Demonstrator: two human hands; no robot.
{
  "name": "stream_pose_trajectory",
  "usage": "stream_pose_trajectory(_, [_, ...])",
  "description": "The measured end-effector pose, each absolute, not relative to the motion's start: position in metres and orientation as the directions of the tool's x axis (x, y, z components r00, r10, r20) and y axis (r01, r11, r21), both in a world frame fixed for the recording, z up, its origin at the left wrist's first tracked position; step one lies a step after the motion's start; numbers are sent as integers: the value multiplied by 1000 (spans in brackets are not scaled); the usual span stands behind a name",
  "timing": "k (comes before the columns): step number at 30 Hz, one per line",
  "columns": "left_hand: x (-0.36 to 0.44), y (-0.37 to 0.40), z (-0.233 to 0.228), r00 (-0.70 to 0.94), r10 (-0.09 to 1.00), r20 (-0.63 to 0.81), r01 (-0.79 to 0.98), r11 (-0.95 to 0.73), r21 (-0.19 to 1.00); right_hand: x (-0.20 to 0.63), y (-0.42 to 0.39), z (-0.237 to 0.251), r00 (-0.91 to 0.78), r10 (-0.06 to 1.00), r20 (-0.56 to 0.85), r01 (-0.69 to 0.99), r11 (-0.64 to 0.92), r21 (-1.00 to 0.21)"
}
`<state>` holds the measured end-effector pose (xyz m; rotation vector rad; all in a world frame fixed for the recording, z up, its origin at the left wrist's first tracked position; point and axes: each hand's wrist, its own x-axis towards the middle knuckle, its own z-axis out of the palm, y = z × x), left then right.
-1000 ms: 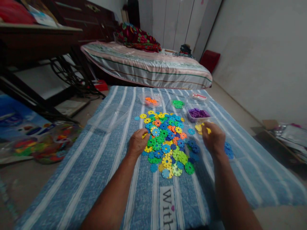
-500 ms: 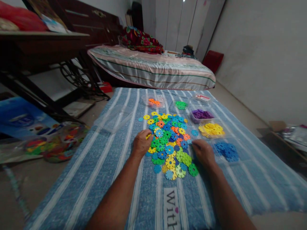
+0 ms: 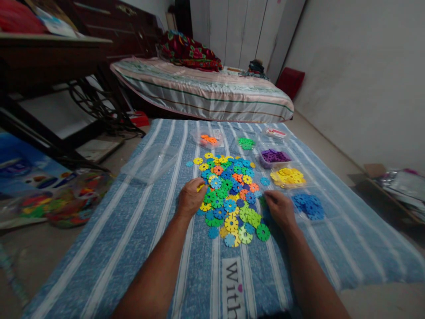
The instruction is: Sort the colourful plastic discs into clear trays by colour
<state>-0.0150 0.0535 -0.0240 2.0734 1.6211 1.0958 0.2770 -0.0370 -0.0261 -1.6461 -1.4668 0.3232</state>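
A heap of mixed flat gear-shaped plastic discs [image 3: 232, 195] lies on a blue striped blanket [image 3: 133, 235]. My left hand [image 3: 190, 198] rests at the heap's left edge, fingers closed on a yellow disc [image 3: 200, 188]. At the heap's right edge, my right hand [image 3: 280, 207] is palm down with curled fingertips touching blue and green discs; whether it grips one is hidden. Sorted groups lie to the right: yellow discs [image 3: 288, 176], blue discs [image 3: 308, 206], purple discs [image 3: 274, 157] in a clear tray, green discs [image 3: 246, 143] and orange discs [image 3: 208, 139].
A clear plastic lid [image 3: 149, 161] lies left of the heap. A striped mattress [image 3: 202, 91] is beyond the blanket. A dark table with iron legs [image 3: 56, 57] stands at left, with a bag of coloured toys [image 3: 63, 199] on the floor. Clutter [image 3: 395, 186] lies by the right wall.
My right hand left the yellow group at the right and came back to the heap's right edge. My left hand stayed at the left edge with its yellow disc.
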Motion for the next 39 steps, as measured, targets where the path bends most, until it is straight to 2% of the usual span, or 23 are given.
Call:
stream_pose_trajectory(10, [-15, 54, -25, 76, 927, 367, 693, -314, 649, 278, -39, -34, 107, 906, 409, 819, 153, -553])
stream_pose_trajectory(17, [-15, 55, -25, 77, 925, 371, 697, -316, 644, 275, -48, -31, 57, 937, 344, 929, 76, -361])
stream_pose_trajectory(25, [-15, 54, -25, 76, 926, 370, 696, -315, 645, 270, -41, -15, -17, 982, 185, 977, 56, -205])
stream_pose_trajectory(32, [-15, 54, -25, 69, 928, 367, 699, -308, 645, 267, -36, 2, 6, 999, 34, 989, -1, -146])
stream_pose_trajectory(39, [-15, 54, -25, 89, 924, 372, 702, -324, 634, 259, -32, 31, -15, 977, -213, 1000, 19, 14])
